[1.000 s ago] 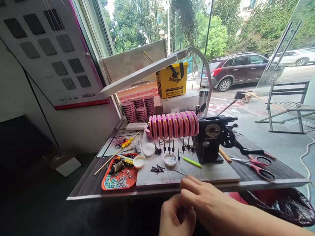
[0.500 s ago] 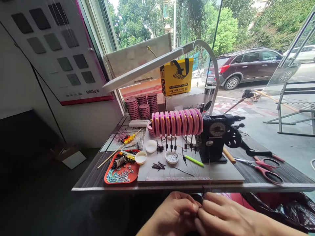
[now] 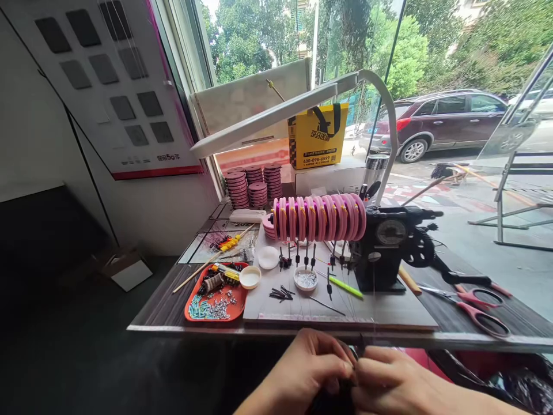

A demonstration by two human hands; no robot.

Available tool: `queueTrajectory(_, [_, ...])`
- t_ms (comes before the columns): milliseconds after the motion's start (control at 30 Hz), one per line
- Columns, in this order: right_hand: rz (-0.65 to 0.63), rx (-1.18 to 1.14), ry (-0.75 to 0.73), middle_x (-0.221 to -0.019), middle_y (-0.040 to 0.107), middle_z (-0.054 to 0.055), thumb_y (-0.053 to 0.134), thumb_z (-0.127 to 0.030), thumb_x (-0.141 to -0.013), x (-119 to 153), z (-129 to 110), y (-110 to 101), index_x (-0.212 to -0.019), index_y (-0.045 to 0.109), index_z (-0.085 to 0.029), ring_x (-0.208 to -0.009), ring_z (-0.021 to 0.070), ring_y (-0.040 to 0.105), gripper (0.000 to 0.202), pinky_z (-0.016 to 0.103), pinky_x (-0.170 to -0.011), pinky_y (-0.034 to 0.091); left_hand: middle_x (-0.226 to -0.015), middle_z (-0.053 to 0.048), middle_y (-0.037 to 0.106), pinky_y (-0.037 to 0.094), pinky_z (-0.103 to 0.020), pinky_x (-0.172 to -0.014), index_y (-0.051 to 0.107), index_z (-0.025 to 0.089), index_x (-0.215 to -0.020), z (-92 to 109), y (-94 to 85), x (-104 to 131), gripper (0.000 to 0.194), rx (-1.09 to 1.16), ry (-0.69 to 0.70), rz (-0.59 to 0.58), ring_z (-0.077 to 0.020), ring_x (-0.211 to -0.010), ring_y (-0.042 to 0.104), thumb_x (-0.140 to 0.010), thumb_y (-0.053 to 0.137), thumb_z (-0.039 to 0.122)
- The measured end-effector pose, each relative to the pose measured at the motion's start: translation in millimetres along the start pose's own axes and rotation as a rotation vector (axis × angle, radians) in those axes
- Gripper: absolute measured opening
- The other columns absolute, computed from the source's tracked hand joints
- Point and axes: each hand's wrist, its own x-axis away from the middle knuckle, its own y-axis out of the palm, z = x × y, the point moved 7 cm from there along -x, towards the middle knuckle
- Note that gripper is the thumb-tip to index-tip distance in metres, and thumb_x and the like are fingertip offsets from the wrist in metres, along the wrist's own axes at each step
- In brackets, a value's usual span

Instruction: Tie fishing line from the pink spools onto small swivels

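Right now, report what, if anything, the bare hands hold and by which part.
Left hand and right hand seem to pinch a small dark thing; its identity and gripped part cannot be told.

Strong daylight comes through the window [image 3: 341, 52] across the top centre and right, washing out patches of the upper right. The lower left sinks into near-black shadow; the poster [image 3: 103, 86] at upper left is dim, tilted by wide-angle distortion. The board [image 3: 401, 317] at centre is evenly lit and fairly sharp. Glints fleck the bag [image 3: 522, 383] at lower right. The left hand [image 3: 309, 366] and right hand [image 3: 391, 377] look slightly soft, the dark piece between them indistinct.
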Motion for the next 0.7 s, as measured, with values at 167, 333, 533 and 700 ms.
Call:
queueTrajectory(167, [0.197,-0.408,0.224,-0.058,0.061,0.000,0.038,-0.041,-0.095,-7,11,-29,-0.063,0.056,-0.023,-0.058,0.0147,0.053,0.041,0.028,-0.064,0.043,-0.078,-0.001,0.048,0.025,-0.025,-0.052,0.059,0.015,-0.056,35,4.1,15,0.006,-0.538,0.375,-0.006,-0.0109,-0.062,0.039,-0.062,0.060,0.012])
queueTrajectory(333, [0.361,-1.068,0.771,-0.061,0.057,-0.001,0.071,-0.048,-0.070,-11,34,-41,-0.065,0.066,-0.017,-0.060,0.0137,0.049,0.032,0.025,-0.059,0.039,-0.073,-0.001,0.041,0.029,-0.027,-0.058,0.057,0.015,-0.055,32,-5.6,17,0.034,-0.481,0.500,0.153,-0.0149,-0.068,0.039,-0.074,0.062,0.042])
queueTrajectory(533, [0.423,-1.235,0.860,-0.054,0.051,-0.004,0.074,-0.048,-0.064,-16,46,-33,-0.061,0.061,-0.014,-0.050,0.0077,0.032,0.036,0.021,-0.050,0.027,-0.072,-0.001,0.045,0.031,-0.025,-0.057,0.062,0.015,-0.055,20,-14.5,13,0.034,-0.369,0.548,0.281,-0.0144,-0.066,0.043,-0.071,0.068,0.044])
queueTrajectory(700, [0.290,-1.182,0.754,-0.061,0.057,0.000,0.070,-0.047,-0.070,-21,33,-34,-0.065,0.061,-0.015,-0.061,0.0137,0.049,0.034,0.025,-0.060,0.037,-0.061,0.002,0.045,0.022,-0.023,-0.044,0.060,0.014,-0.050,5,-12.2,2,0.034,-0.087,0.318,0.159,-0.0060,-0.044,0.035,-0.062,0.073,0.043])
